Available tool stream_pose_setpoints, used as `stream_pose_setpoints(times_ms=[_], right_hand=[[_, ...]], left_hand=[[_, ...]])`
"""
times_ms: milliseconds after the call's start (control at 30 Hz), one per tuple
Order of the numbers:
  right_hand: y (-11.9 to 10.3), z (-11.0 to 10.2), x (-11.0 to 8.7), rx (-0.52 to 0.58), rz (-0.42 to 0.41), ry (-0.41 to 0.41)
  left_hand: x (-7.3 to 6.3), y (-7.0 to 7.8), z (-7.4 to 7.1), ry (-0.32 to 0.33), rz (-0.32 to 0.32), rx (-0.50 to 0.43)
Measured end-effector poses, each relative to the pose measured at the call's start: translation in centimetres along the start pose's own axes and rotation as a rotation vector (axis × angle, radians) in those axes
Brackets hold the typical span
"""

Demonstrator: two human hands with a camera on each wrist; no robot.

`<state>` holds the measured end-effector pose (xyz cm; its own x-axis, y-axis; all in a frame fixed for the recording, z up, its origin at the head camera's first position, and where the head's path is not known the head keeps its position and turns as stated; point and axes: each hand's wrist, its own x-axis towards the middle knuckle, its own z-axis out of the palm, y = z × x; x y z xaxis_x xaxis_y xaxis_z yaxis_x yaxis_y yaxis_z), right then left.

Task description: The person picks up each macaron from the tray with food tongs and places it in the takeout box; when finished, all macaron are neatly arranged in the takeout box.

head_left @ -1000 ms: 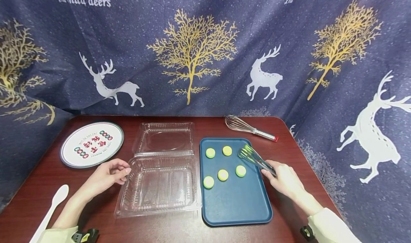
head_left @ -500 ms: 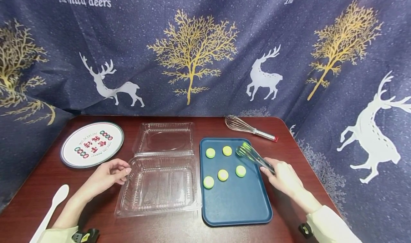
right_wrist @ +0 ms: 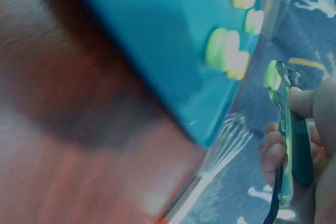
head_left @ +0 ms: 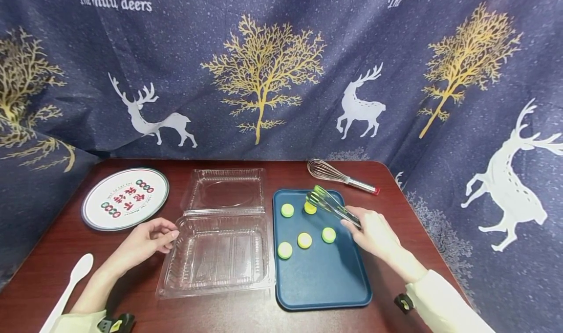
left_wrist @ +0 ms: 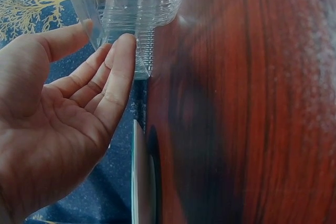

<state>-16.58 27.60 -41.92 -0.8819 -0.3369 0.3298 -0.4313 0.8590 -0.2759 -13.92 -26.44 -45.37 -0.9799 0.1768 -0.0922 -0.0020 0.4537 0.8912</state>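
Observation:
In the head view my right hand [head_left: 374, 233] grips dark-handled tongs [head_left: 335, 209] above the far part of the blue tray [head_left: 325, 284]. Between the tong tips sits a green macaron [right_wrist: 272, 75], seen in the right wrist view and raised off the tray. Several green and yellow macarons remain lying on the tray, among them a yellow macaron [head_left: 304, 240] and a green macaron [head_left: 328, 235]. My left hand [left_wrist: 68, 98] holds the left rim of a clear plastic container [left_wrist: 139, 1], thumb on one side and fingers on the other. The container's lid [head_left: 226, 190] lies folded back.
A whisk [head_left: 336, 173] lies behind the tray. At the back left is a white plate [head_left: 125, 198] with red writing. A white spoon [head_left: 72, 284] rests left of my left forearm. A patterned dark blue cloth [head_left: 290, 93] hangs behind the table.
My right hand has lifted the tongs with the green macaron and carried them leftward, now partly over a yellow macaron. The left hand stays at the container rim.

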Motion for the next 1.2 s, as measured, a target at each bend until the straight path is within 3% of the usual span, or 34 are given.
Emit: stream_pose_setpoints(times_ms=[367,667,900,1200], right_hand=[[-5.5,0.9,3.1,0.079,-0.142,-0.020],[-10.0,2.6,4.9,0.071,-0.229,-0.058],[-13.0,3.9,5.9,0.070,-0.309,-0.139],[-16.0,5.9,6.5,0.001,-0.413,-0.191]], left_hand=[[-0.1,-0.1,0.0,0.004,0.001,-0.004],[-0.1,-0.1,0.1,0.008,0.008,0.002],[0.0,-0.2,0.2,0.008,0.004,-0.005],[0.0,-0.5,0.1,0.009,0.028,-0.011]])
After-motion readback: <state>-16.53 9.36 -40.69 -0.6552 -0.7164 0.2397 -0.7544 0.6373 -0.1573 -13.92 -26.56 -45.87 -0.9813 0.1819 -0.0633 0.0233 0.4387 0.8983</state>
